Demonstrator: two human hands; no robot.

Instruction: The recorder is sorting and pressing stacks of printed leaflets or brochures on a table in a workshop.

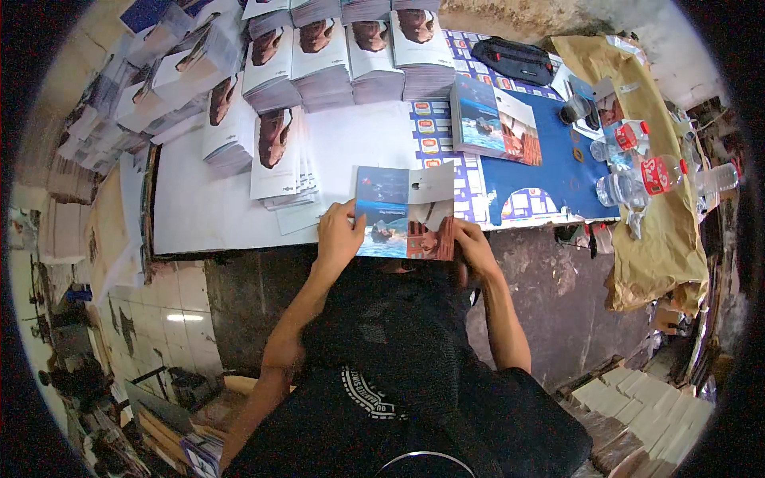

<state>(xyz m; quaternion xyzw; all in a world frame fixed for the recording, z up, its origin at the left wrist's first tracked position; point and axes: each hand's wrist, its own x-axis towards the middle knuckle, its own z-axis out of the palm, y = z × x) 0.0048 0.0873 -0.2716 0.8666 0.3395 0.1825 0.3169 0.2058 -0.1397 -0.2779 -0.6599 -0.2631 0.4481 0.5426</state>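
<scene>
A printed leaflet [386, 209] with a crease down its middle is spread between my two hands at the table's front edge. Blue water pictures cover its left panel; the right panel is pale above and brown below. My left hand [341, 233] grips the leaflet's left edge, and my right hand [476, 245] has hold of its lower right edge. Just left of it, a fanned pile of folded leaflets [275, 163] lies on the white table sheet [358, 131]. To the right, a stack of open leaflets [488, 119] rests on a blue sheet [550, 171].
Tall stacks of folded leaflets [323, 60] line the back and left. At the right are plastic bottles [655, 175], a dark jar [575, 110], a black waist bag [512, 60] and brown paper [657, 255]. Bundles of white paper [645, 410] sit low at the right.
</scene>
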